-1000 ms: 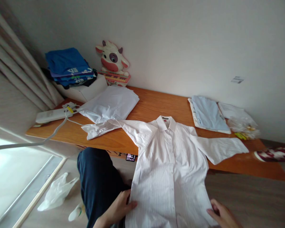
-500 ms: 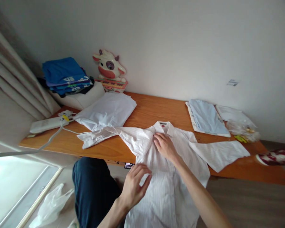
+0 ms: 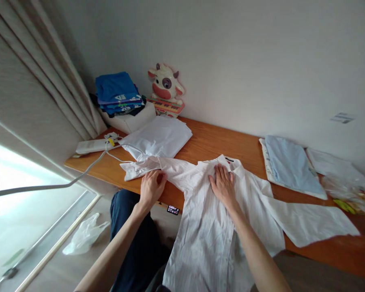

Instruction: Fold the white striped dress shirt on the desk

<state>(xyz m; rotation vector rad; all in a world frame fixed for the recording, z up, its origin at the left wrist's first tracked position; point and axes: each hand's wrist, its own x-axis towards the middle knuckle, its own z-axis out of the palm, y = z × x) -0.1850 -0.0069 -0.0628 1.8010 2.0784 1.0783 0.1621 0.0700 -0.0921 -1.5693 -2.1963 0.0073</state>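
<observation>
Right hand [image 3: 223,186] flat on shirt [image 3: 205,231] by collar [image 3: 237,164], fingers loosely spread; left hand [image 3: 152,187] curled at sleeve [image 3: 177,167], can't tell grip. Press lightly, tension sleeve evenly.

Right hand [image 3: 223,185] flat on striped shirt [image 3: 205,231]

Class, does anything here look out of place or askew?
Yes: a crumpled plastic bag lies on the floor, like litter. The striped button-up shirt also looks askew: the sleeve by the left hand is wrinkled, the opposite sleeve flatter.
</observation>
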